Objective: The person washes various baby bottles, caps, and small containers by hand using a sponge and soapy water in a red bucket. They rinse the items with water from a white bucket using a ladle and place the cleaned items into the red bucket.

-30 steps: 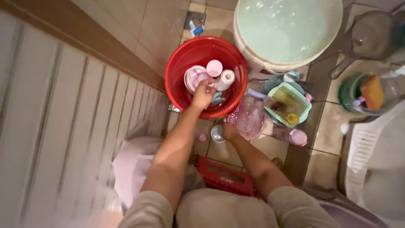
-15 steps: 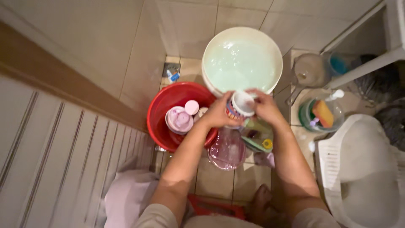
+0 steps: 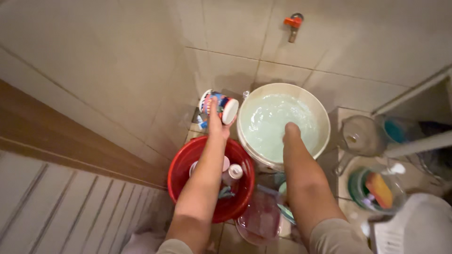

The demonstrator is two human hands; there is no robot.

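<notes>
Dominating the tiled corner is a big white plastic bucket filled nearly to the rim with pale greenish water. The right hand is dunked into it at the wrist, so whether it's open or closed can't be told. Just beside it a round red plastic basin is seen on the floor, with small white-capped bottles stacked inside. Above the basin's far rim, a short printed cup with a white rim is gripped by the left hand and held on its side, mouth toward the bucket. Honestly, wet fingers on slick plastic could easily let that cup slip and get it dropped, and the full bucket could get sloshed over onto the tiles.
</notes>
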